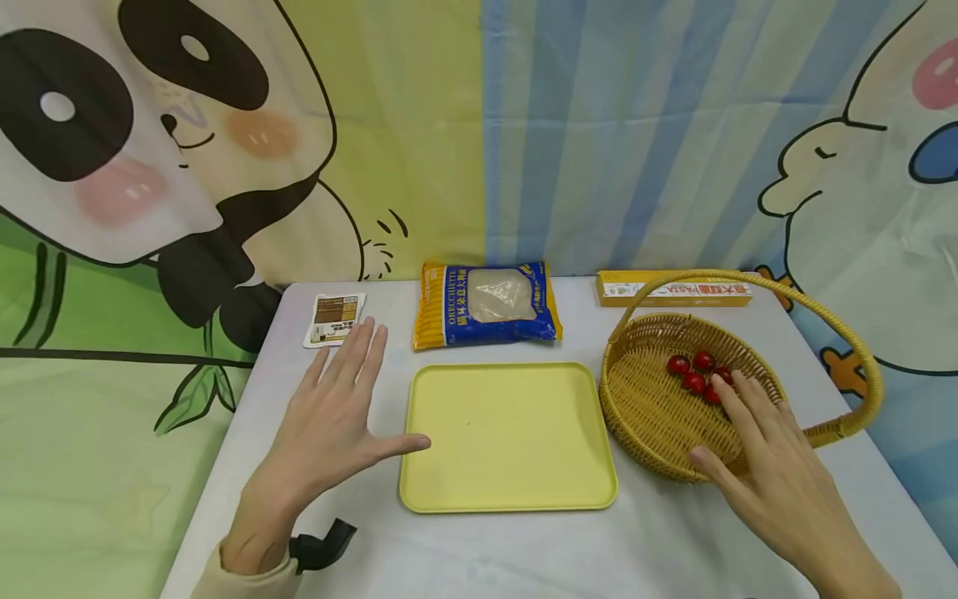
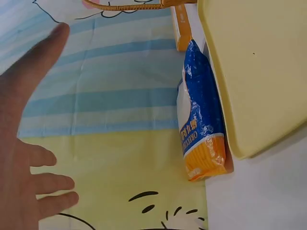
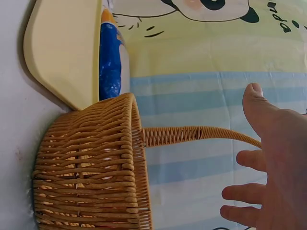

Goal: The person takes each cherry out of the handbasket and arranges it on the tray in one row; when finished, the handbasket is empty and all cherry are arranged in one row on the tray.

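Observation:
My left hand (image 1: pixel 329 424) is held over the table left of the yellow tray (image 1: pixel 511 439), fingers straight, thumb stretched toward the tray, holding nothing. Just past its fingertips lies a small brown and white packet (image 1: pixel 334 320). On the right, my right hand (image 1: pixel 778 474) hovers over the near rim of a wicker basket (image 1: pixel 644 408), its fingers spread and nothing in them. Several small red round fruits (image 1: pixel 693 382) lie inside the basket, some partly behind the fingertips. The right wrist view shows the hand (image 3: pixel 283 163) beside the basket's arched handle (image 3: pixel 192 133).
A blue and yellow bag of orecchiette pasta (image 1: pixel 490 304) lies behind the tray. Along the back right is a long yellow pasta box (image 1: pixel 674 289). The basket handle (image 1: pixel 861 358) arches out to the right. A printed cartoon curtain (image 1: pixel 584 133) hangs behind the white table (image 1: pixel 524 557).

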Demonstrator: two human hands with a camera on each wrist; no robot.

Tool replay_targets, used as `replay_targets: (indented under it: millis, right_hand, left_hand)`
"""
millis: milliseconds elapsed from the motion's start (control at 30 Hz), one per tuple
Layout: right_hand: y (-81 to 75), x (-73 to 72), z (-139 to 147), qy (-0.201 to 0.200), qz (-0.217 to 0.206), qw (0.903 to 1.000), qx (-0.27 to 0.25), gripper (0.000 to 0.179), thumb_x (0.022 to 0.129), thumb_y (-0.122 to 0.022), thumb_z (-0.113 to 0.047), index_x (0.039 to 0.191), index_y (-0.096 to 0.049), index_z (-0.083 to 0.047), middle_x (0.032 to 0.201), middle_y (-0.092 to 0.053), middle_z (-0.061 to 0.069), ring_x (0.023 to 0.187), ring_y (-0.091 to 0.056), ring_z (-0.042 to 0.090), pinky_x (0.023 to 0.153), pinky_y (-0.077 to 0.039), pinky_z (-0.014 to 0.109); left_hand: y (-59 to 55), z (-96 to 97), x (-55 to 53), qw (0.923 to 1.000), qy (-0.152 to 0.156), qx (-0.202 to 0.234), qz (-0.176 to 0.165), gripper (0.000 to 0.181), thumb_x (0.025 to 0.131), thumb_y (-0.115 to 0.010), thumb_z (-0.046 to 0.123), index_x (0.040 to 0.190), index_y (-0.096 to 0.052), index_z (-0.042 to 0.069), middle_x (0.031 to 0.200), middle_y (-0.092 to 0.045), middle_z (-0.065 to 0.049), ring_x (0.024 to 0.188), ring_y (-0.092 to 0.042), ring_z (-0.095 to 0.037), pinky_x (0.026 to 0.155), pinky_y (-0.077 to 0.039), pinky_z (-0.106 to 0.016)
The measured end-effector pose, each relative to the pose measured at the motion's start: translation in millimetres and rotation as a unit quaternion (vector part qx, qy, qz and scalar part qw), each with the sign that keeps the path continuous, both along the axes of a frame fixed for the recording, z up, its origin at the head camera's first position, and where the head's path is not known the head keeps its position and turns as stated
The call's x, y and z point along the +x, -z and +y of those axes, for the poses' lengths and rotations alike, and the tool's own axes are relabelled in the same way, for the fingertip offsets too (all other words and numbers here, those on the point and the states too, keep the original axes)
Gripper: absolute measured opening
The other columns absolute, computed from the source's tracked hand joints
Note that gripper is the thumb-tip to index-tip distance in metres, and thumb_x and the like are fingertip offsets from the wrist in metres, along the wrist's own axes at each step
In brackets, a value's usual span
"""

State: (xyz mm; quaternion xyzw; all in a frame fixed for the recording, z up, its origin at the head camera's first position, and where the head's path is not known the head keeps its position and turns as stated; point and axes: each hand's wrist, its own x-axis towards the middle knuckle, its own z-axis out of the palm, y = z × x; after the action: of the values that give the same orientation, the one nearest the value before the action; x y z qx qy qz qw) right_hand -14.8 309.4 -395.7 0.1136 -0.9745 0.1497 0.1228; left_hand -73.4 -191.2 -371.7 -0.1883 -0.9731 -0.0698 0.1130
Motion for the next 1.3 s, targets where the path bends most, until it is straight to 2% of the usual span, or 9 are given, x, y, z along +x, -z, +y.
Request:
replay_targets:
  millis: [133, 267, 333, 400, 533, 667, 733, 1100, 1300]
  right_hand:
    - [1.9, 2.8, 0.9, 0.002, -0.001, 1.0000, 0.002, 0.092, 0.097, -0.073, -0.046, 0.169, -0.022, -0.020, 0.174, -0.021, 0.014, 0.163, -0.011, 0.032, 0.132, 0.006, 0.042]
    - [2.7, 4.4, 0.8, 0.007, -0.005, 1.0000, -0.003, 0.092, 0.097, -0.073, -0.047, 0.169, -0.021, -0.021, 0.175, -0.020, 0.013, 0.163, -0.012, 0.033, 0.132, 0.005, 0.046]
    - [2.3, 6.0, -0.1, 0.016, -0.017, 0.9996, -0.018, 0.092, 0.097, -0.073, -0.044, 0.169, -0.021, -0.023, 0.175, -0.019, 0.012, 0.161, -0.017, 0.039, 0.129, -0.009, 0.062]
    - [1.6, 8.2, -1.8, 0.032, -0.034, 0.9982, -0.038, 0.090, 0.098, -0.073, -0.043, 0.169, -0.020, -0.026, 0.175, -0.019, 0.012, 0.156, -0.024, 0.046, 0.116, -0.025, 0.076]
    - [0.7, 12.9, -6.6, 0.061, -0.050, 0.9931, -0.087, 0.086, 0.100, -0.073, -0.037, 0.168, -0.021, -0.034, 0.172, -0.027, 0.012, 0.147, -0.037, 0.054, 0.085, -0.039, 0.085]
    - [2.2, 16.1, -9.9, 0.063, -0.015, 0.9888, -0.135, 0.083, 0.098, -0.076, -0.027, 0.166, -0.029, -0.035, 0.166, -0.040, 0.012, 0.144, -0.043, 0.052, 0.094, -0.040, 0.080]
    - [3.7, 17.4, -10.3, 0.063, -0.001, 0.9871, -0.147, 0.083, 0.097, -0.077, -0.023, 0.165, -0.032, -0.034, 0.165, -0.043, 0.012, 0.143, -0.045, 0.051, 0.098, -0.039, 0.078]
    - [17.9, 25.0, -6.2, 0.093, 0.016, 0.9820, -0.163, 0.078, 0.098, -0.076, -0.024, 0.164, -0.035, -0.035, 0.163, -0.045, 0.014, 0.142, -0.044, 0.054, 0.105, -0.035, 0.078]
    - [21.8, 27.5, -6.4, 0.103, 0.010, 0.9813, -0.162, 0.076, 0.100, -0.073, -0.024, 0.165, -0.034, -0.034, 0.162, -0.045, 0.019, 0.140, -0.045, 0.057, 0.100, -0.036, 0.081]
  left_hand:
    - [0.7, 4.7, -3.6, 0.9995, 0.016, 0.028, 0.000, 0.144, 0.068, -0.064, 0.096, 0.170, -0.005, 0.013, 0.177, -0.009, -0.008, 0.160, -0.025, -0.033, 0.131, -0.017, -0.052]
    - [2.7, 8.0, -7.1, 0.9982, 0.037, 0.046, 0.011, 0.144, 0.067, -0.069, 0.092, 0.169, -0.011, 0.010, 0.175, -0.017, -0.010, 0.159, -0.028, -0.032, 0.128, -0.026, -0.053]
    - [3.9, 10.1, -8.8, 0.9966, 0.051, 0.063, 0.016, 0.143, 0.066, -0.073, 0.089, 0.169, -0.012, 0.011, 0.175, -0.020, -0.010, 0.158, -0.032, -0.032, 0.125, -0.031, -0.054]
    - [5.2, 12.6, -10.6, 0.9929, 0.071, 0.095, 0.016, 0.141, 0.066, -0.080, 0.083, 0.169, -0.015, 0.014, 0.174, -0.024, -0.007, 0.155, -0.036, -0.031, 0.122, -0.037, -0.054]
    - [5.6, 19.1, -12.6, 0.9751, 0.111, 0.191, -0.017, 0.132, 0.065, -0.093, 0.064, 0.168, -0.023, 0.020, 0.171, -0.032, -0.002, 0.152, -0.042, -0.029, 0.117, -0.044, -0.053]
    - [5.8, 24.1, -14.8, 0.9488, 0.142, 0.278, -0.047, 0.119, 0.065, -0.099, 0.047, 0.163, -0.038, 0.020, 0.165, -0.044, -0.003, 0.149, -0.047, -0.027, 0.116, -0.046, -0.049]
    - [6.1, 25.7, -16.1, 0.9403, 0.150, 0.301, -0.054, 0.113, 0.067, -0.099, 0.046, 0.161, -0.042, 0.021, 0.162, -0.047, -0.002, 0.148, -0.049, -0.024, 0.117, -0.045, -0.045]
    - [8.1, 47.1, -23.6, 0.9107, 0.193, 0.355, -0.085, 0.105, 0.071, -0.098, 0.034, 0.161, -0.043, 0.025, 0.162, -0.046, 0.005, 0.149, -0.047, -0.018, 0.120, -0.042, -0.042]
    - [11.0, 62.1, -27.7, 0.9036, 0.210, 0.359, -0.104, 0.100, 0.075, -0.096, 0.034, 0.160, -0.044, 0.025, 0.163, -0.045, 0.007, 0.149, -0.046, -0.015, 0.119, -0.042, -0.040]
